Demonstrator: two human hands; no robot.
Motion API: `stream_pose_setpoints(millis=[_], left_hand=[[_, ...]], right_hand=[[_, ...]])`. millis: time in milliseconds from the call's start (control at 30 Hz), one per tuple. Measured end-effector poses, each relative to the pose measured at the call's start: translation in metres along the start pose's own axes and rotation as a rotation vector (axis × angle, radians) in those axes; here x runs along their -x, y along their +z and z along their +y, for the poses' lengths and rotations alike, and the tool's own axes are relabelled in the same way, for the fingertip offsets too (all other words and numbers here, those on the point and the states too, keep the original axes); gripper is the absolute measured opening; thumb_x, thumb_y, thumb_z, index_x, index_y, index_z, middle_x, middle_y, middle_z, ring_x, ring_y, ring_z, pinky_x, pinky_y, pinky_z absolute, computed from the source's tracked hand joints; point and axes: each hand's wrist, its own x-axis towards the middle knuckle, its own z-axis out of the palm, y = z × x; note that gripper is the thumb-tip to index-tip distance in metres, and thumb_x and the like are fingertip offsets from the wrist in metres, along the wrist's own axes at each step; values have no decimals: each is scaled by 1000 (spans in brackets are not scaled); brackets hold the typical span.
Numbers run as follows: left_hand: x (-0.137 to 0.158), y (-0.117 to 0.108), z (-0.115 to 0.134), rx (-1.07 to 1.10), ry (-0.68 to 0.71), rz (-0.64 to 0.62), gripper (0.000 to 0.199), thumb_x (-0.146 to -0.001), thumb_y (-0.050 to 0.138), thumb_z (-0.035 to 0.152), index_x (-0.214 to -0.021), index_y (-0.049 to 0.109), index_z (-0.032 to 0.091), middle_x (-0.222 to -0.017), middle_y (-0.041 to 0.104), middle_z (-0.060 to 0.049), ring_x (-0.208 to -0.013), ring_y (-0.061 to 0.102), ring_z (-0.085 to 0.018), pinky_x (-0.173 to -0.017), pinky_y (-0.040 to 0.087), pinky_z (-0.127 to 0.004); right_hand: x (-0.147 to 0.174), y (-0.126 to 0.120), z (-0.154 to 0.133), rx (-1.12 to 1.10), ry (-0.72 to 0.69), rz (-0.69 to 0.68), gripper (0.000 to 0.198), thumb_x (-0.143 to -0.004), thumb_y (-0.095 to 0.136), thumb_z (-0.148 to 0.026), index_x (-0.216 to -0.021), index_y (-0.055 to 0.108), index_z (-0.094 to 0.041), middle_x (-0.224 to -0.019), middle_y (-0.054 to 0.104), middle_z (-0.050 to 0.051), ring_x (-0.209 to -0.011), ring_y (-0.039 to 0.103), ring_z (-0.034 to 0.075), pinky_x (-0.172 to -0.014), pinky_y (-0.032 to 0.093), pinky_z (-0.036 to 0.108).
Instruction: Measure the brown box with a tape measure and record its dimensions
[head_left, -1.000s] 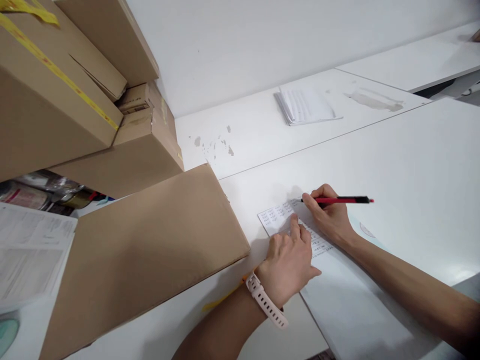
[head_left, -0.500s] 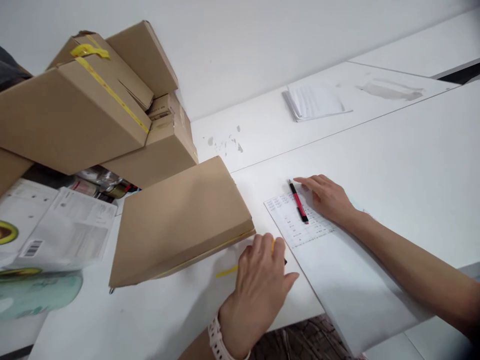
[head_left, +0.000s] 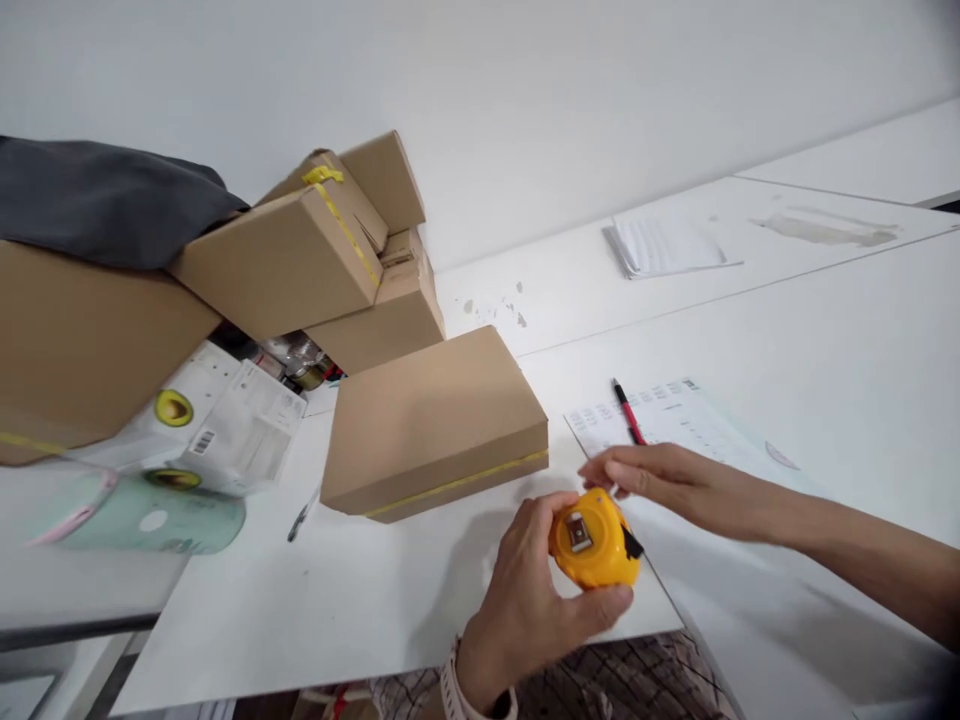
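Note:
A yellow tape measure (head_left: pixel 598 545) with a black clip is in my left hand (head_left: pixel 517 590), the thumb along its near side and fingers around the far side. No blade shows out of the case. My right hand (head_left: pixel 667 485) reaches in from the right, fingers stretched out just beyond the tape measure; whether they touch it I cannot tell. Under the right forearm lies a printed sheet (head_left: pixel 697 425), with a red and black pen (head_left: pixel 628 412) across its left part. A closed cardboard box (head_left: pixel 442 410) with a yellow strip along its side lies left of the tape measure.
Cardboard boxes (head_left: pixel 285 265) are stacked at the back left, beside dark cloth (head_left: pixel 112 200). A white avocado-print package (head_left: pixel 247 420) and a mint-green item (head_left: pixel 180 515) lie at left. Another pen (head_left: pixel 303 515) rests beside the box. Papers (head_left: pixel 667 245) lie near the wall.
My left hand has turned and now shows the tape measure raised in its grip; the yellow blade seen on the table is gone. My right hand has left the pen and come close. The view has shifted.

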Motion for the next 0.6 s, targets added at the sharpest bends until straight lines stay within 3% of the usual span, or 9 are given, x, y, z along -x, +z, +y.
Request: stream_pose_setpoints(millis=[133,200,267,367,433,533,600], left_hand=[[24,-23,7,241,-2,-6,64,-66,81,31,-126,58,29,-122,68,-6,-109,62,-28,-96,50,-42],[36,-41,4,316,0,31,65,-68,79,35,-129,57,28,-123,68,-8,-108,64,-30,-92,52,-41],[45,-68,-3,355,13,149,68,-70,78,42,-132,56,27,-121,68,-9,-100,66,-30,-83,54,-39],[53,-129,-15,331,22,447,71,-67,77,53,-130,57,25,-109,70,-8,-82,66,-26,-64,50,-32],[55,-177,-22,277,17,620,66,-60,81,56,-114,63,21,-89,71,-5,-70,60,-22,-56,43,-27],[54,-241,-32,305,20,657,53,-69,77,56,-104,66,19,-83,69,-2,-64,49,-15,-56,40,-25],[52,-270,-41,342,-23,634,46,-72,78,54,-99,68,17,-82,69,-2,-65,48,-14,-55,39,-24]], right_hand=[[5,15,-26,-175,5,-134,41,-95,52,-60,-99,73,-25,-89,68,6,-84,60,21,-76,49,34],[-1,15,-40,-261,-7,-132,36,-92,59,-60,-96,71,-25,-86,66,5,-78,57,18,-69,47,31],[-13,8,-52,-301,-8,-54,36,-85,68,-60,-86,67,-24,-74,60,2,-66,50,15,-58,42,28],[-44,-11,-63,-355,-8,156,42,-80,73,-61,-70,59,-23,-61,50,-1,-56,39,12,-52,34,28],[-71,-23,-63,-426,-16,264,44,-79,75,-59,-65,56,-21,-62,50,-1,-59,39,12,-55,36,30],[-108,-28,-49,-476,-32,328,45,-75,78,-58,-65,57,-20,-66,51,-1,-63,42,12,-58,37,30],[-127,-22,-36,-480,-20,355,49,-69,81,-61,-63,55,-20,-66,51,-1,-65,43,12,-57,38,29]])
